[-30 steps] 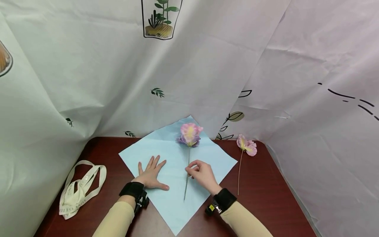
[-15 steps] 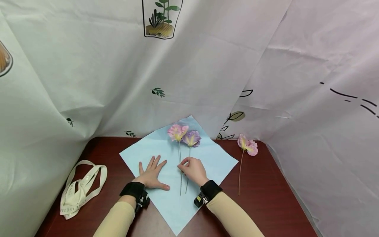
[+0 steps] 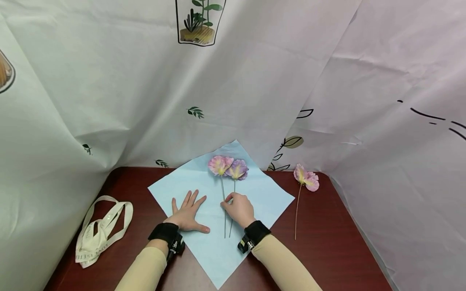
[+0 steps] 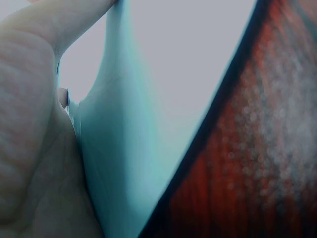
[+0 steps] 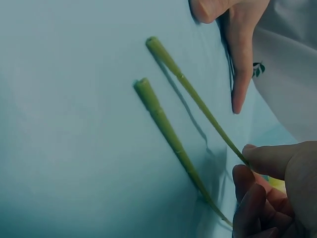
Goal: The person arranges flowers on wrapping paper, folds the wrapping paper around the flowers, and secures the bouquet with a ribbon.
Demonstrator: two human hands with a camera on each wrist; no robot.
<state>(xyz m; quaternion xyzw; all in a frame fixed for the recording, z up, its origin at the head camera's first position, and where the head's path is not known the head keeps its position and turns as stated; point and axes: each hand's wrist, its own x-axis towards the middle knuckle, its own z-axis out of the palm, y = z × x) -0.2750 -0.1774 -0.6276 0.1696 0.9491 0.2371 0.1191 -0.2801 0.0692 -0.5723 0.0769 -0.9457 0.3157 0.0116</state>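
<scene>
Pink flower (image 3: 218, 165) now farther left over blue paper (image 3: 189, 176)

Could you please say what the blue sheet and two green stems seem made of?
The blue sheet looks like matte paper or thin fabric, faintly creased. The green stems are probably plastic, smooth, given their even colour and blunt, moulded-looking ends.

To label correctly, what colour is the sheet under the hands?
The sheet is light blue, clearest in the head view.

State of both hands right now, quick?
Left hand: open, fingers spread, flat on the blue sheet.
Right hand: closed, pinching the stem of the pink flower on the sheet.
</scene>
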